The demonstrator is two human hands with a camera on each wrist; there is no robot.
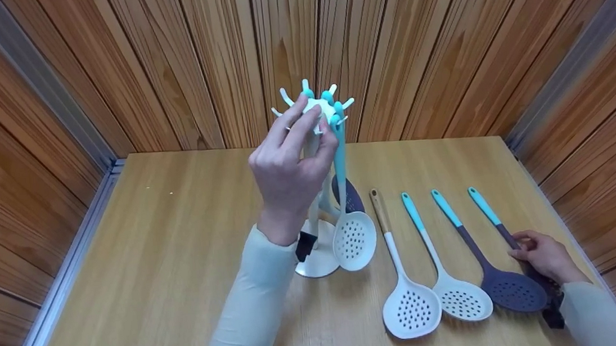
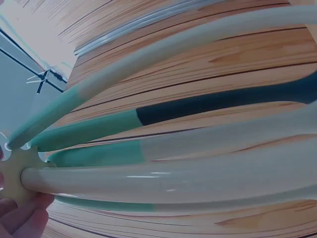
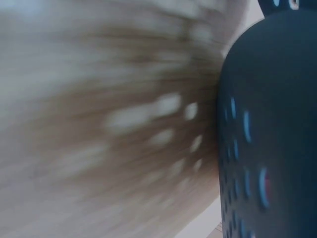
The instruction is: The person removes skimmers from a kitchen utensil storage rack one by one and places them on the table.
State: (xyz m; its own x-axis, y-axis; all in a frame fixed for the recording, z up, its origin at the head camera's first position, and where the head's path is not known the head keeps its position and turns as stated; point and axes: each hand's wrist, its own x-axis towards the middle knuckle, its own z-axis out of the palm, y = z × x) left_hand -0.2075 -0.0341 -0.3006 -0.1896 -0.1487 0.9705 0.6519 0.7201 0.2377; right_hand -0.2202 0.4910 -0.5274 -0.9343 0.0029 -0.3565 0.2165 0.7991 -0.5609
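My left hand (image 1: 290, 160) grips the hub at the top of a white rotating utensil stand (image 1: 320, 268), and its fingertips (image 2: 29, 218) curl at the hub in the left wrist view. From the hooks hang several turquoise-ended utensils, among them a white skimmer (image 1: 355, 242) and a dark perforated one (image 1: 348, 196). At the right of the table, my right hand (image 1: 545, 255) holds the neck of a dark skimmer with a turquoise handle end (image 1: 484, 205). Mostly hidden by the hand in the head view, its perforated head (image 3: 272, 129) fills the right side of the right wrist view.
Left of the right hand lie a white skimmer with a wood-coloured handle (image 1: 411, 304), a white one with a turquoise handle (image 1: 463, 297) and a dark one (image 1: 514, 290), side by side. The wooden table (image 1: 143, 279) meets wood-panelled walls (image 1: 229, 62) at the back and sides.
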